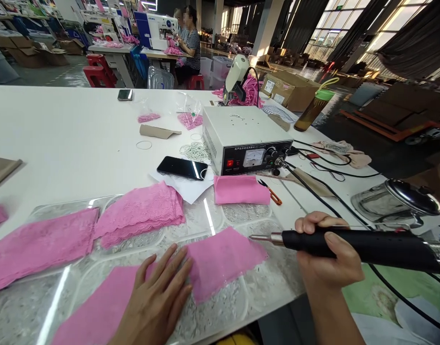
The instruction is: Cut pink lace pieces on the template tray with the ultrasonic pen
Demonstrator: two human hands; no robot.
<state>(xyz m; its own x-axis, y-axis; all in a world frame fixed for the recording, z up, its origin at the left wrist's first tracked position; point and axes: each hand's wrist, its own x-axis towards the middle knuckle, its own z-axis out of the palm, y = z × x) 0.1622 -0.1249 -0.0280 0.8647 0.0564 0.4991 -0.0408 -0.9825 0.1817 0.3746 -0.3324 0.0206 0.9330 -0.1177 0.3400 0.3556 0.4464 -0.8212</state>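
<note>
My left hand (156, 297) lies flat, fingers spread, on a pink lace fabric piece (220, 261) that rests on a clear plastic sheet (220, 311) at the table's near edge. My right hand (326, 256) is wrapped around a black handheld tool (360, 245) whose metal tip (259, 237) points left, just above the fabric's right edge. A black cable runs from the tool to a white control box (241, 136) with a meter and knobs. More pink lace pieces (141, 213) lie to the left.
A black phone (182, 167), a folded pink cloth (239, 189) and small orange snips (271, 191) lie near the box. A green-capped bottle (315, 108), a second phone (125, 94) and rubber bands are farther back. A person sits at a sewing machine (155, 28) beyond.
</note>
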